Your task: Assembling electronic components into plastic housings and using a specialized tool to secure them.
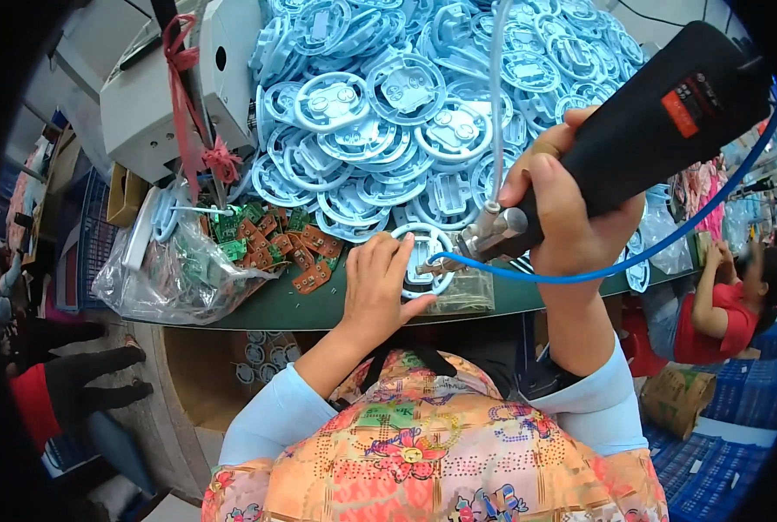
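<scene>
My right hand (576,204) is wrapped round a black electric screwdriver (645,126), which is tilted with its metal nose (493,230) down and to the left. A blue hose (610,274) and a clear tube (497,96) run to that nose. Under the tip lies a round light blue plastic housing (419,252) with a ring-shaped rim. My left hand (373,277) grips its left side at the table's near edge, thumb at the lower rim and fingers along the upper left. The nose hides part of the housing, so whether a screw is there cannot be seen.
A large heap of similar housings (406,87) covers the back of the green table (275,309). Brown and green circuit boards (314,274) spill from a plastic bag (171,278) at left, near a grey machine (175,96). A co-worker in red (719,309) sits at right.
</scene>
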{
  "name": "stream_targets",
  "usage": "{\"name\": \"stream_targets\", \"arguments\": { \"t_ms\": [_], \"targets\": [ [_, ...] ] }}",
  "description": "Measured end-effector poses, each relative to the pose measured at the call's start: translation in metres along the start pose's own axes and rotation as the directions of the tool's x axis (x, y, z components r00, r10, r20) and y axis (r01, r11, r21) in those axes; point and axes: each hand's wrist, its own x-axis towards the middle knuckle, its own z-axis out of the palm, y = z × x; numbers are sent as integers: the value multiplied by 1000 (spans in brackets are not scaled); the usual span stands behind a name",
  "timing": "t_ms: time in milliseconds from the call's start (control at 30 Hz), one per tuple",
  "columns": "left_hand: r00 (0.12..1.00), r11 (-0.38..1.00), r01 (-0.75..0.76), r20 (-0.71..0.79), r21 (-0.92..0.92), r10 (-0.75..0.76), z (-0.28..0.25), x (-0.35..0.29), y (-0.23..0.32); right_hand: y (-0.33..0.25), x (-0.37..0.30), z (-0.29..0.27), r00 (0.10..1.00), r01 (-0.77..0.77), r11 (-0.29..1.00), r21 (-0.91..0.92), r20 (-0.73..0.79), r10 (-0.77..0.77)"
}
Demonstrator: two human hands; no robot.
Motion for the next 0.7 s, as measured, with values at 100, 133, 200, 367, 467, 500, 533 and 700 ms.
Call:
{"name": "stream_targets", "arguments": {
  "t_ms": [100,133,200,367,467,500,533,700],
  "targets": [
    [999,1000,16,36,3,-16,-2,0,3,7,1,-2,999,44,998,-54,34,-42],
    [999,1000,5,36,2,-5,-2,1,4,7,4,-1,995,65,993,-96,84,-57],
    [999,1000,10,38,26,-11,-3,-1,1,-2,11,5,990,40,997,-62,139,-31],
    [1000,999,26,15,-21,-26,-3,-5,-2,-43,18,14,994,-11,999,49,110,6],
    [995,981,70,79,-179,-56,5,-5,-14,-35,5,20,981,35,999,-10,193,-33],
    [997,995,36,66,-88,-30,1,-5,-10,-28,0,20,961,116,990,-75,259,-93],
    [998,1000,3,57,4,-3,-1,-4,-8,-24,-3,20,961,113,991,-75,260,-90],
    [990,988,75,127,-133,-58,4,-5,-15,-8,-11,23,958,112,990,-80,273,-87]
  ]
}}
